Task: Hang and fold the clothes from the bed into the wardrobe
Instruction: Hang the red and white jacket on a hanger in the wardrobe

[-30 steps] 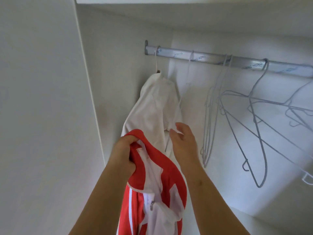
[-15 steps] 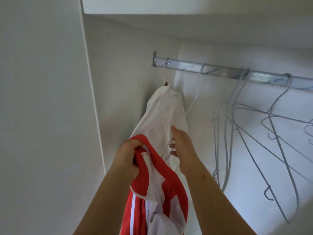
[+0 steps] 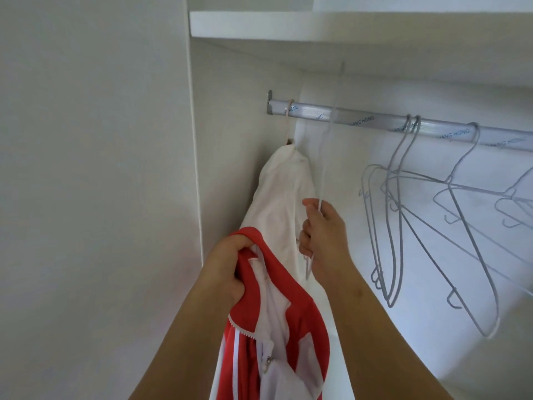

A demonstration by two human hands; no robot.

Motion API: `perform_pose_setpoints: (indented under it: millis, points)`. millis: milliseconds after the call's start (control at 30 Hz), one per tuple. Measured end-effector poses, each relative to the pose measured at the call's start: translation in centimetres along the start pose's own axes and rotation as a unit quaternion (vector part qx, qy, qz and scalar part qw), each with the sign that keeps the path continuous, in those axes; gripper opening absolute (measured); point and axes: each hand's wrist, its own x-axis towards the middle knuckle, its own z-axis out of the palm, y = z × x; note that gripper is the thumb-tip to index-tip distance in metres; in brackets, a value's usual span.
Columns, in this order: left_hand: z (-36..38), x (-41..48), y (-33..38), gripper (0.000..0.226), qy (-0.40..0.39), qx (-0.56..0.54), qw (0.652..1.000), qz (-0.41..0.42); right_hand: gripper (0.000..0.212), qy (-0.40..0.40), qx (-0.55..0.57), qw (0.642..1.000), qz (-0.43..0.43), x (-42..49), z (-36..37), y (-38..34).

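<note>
My left hand [image 3: 227, 269] grips the collar of a red and white zip jacket [image 3: 277, 336], which hangs down from it at the lower middle. My right hand [image 3: 324, 235] is closed around a thin white wire hanger [image 3: 324, 168]; its hook rises above the silver wardrobe rail [image 3: 375, 121], lifted off it. Just left of that hanger, a white garment [image 3: 284, 197] hangs from the rail's left end on its own hanger.
Several empty grey wire hangers [image 3: 403, 226] hang on the rail to the right. A white shelf [image 3: 346, 24] runs close above the rail. The wardrobe's white side panel [image 3: 230, 154] stands at the left, right beside the hanging white garment.
My right hand has closed on the white hanger and raised it, so its hook now stands above the rail. The view has tilted up. My left hand keeps hold of the jacket.
</note>
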Motion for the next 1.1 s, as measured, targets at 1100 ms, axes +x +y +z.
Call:
perform_pose_setpoints:
  millis: [1100]
  points:
    - [-2.1,-21.5,-14.6,0.053,-0.151,0.237,0.939,0.200,0.046,0.025,-0.264,0.963,-0.048,-33.9,-22.8,3.8]
